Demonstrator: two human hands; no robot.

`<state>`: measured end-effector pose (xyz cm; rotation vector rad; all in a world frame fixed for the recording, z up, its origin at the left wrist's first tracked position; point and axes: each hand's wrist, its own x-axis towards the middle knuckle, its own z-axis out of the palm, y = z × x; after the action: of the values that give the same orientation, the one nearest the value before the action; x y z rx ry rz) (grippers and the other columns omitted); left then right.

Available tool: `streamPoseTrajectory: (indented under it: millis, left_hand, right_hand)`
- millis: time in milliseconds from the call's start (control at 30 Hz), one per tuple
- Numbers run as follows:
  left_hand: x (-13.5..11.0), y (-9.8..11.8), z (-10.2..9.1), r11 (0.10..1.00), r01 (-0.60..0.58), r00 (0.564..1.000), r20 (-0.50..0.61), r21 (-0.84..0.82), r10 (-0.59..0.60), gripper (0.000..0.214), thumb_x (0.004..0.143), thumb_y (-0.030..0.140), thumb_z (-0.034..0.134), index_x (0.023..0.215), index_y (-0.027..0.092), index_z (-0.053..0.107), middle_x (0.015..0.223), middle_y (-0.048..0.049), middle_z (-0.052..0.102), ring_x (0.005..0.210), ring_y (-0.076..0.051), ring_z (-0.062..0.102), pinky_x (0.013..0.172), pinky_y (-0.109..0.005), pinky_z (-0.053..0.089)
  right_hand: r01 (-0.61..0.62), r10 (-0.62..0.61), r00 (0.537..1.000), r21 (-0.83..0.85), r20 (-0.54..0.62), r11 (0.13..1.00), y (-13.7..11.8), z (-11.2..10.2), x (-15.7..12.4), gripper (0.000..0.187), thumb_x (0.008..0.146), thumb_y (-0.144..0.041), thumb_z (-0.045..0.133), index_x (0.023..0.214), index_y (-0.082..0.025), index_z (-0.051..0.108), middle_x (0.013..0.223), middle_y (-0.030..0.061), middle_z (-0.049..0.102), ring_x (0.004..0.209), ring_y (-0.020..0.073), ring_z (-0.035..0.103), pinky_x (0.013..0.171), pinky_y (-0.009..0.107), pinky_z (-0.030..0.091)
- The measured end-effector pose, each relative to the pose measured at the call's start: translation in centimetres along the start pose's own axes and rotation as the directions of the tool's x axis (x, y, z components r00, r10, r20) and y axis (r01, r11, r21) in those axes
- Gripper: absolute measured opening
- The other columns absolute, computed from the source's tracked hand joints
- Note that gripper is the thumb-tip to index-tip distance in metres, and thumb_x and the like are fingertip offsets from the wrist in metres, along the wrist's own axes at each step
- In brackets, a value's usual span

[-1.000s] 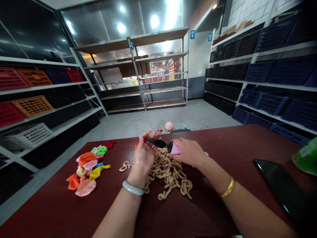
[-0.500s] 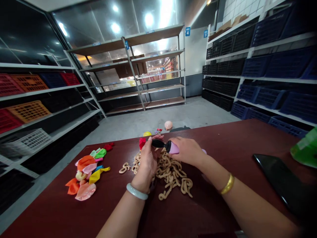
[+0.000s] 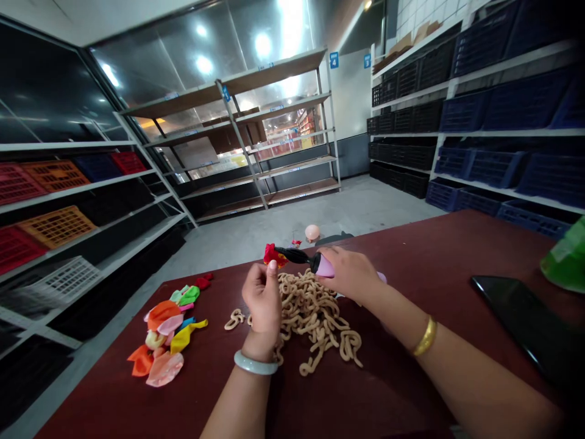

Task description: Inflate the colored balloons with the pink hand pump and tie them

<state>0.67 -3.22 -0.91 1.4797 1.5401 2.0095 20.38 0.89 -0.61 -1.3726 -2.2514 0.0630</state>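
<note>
- Storeroom: metal shelving with plastic crates on both sides, grey floor; work goes on at a dark red table.
- Right hand wrapped around a pink pump, its black nozzle pointing left.
- Left hand pinched closed on a red balloon at the nozzle tip, above the table's far edge.
- The red balloon hangs limp and crumpled; judged not yet filled.
- Heap of flat balloons lies to the left, well apart from the hands, apparently unhandled.
- One round balloon sits on the floor beyond the table, seemingly finished.
- Tangle of tan cord lies under the hands; dark phone to the right.
</note>
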Motion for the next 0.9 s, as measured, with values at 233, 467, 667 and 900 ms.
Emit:
streamPoseTrajectory:
  millis: [233,467,667,900]
  left_hand:
    - [4.2,-0.9,-2.6,0.767,-0.412,0.908,0.146,0.491,0.394,0.036,0.077,0.035,0.073,0.112,0.031,0.070,0.130,-0.0095,0.056,0.122,-0.033,0.044,0.107,-0.048,0.023]
    - [4.5,-1.2,-3.1,0.773,-0.484,0.864,0.363,0.411,0.348,0.016,0.075,0.032,0.074,0.090,0.036,0.076,0.122,-0.0043,0.064,0.125,-0.033,0.044,0.113,-0.051,0.006]
    - [4.4,-1.5,-2.3,0.946,-0.283,0.857,0.485,0.155,0.177,0.016,0.070,0.027,0.077,0.084,0.034,0.078,0.102,-0.0058,0.072,0.112,-0.032,0.053,0.114,-0.049,0.012]
    - [4.1,-0.5,-1.3,0.986,-0.148,0.903,0.417,0.079,0.102,0.028,0.057,0.018,0.084,0.082,0.031,0.077,0.107,-0.0065,0.071,0.122,-0.034,0.049,0.116,-0.049,0.005]
  right_hand:
    - [0.055,-0.052,0.998,-0.071,0.043,0.996,-0.4,-0.7,-0.4,0.051,0.081,-0.049,0.058,0.125,-0.023,0.054,0.107,0.0081,0.064,0.090,0.0258,0.063,0.070,0.032,0.041]
    - [0.103,-0.094,0.990,-0.090,0.103,0.991,0.4,-1.0,-0.2,0.050,0.078,-0.050,0.058,0.121,-0.024,0.057,0.108,0.0085,0.065,0.088,0.0268,0.063,0.067,0.033,0.040]
    - [0.154,-0.146,0.974,-0.033,0.174,0.988,1.3,-1.6,-0.2,0.049,0.075,-0.048,0.062,0.118,-0.026,0.058,0.109,0.0057,0.067,0.091,0.0258,0.064,0.069,0.033,0.041]
    - [0.122,-0.116,0.982,-0.032,0.151,0.992,0.9,-1.3,-0.1,0.048,0.075,-0.048,0.062,0.117,-0.026,0.058,0.109,0.0060,0.068,0.093,0.0264,0.064,0.071,0.033,0.042]
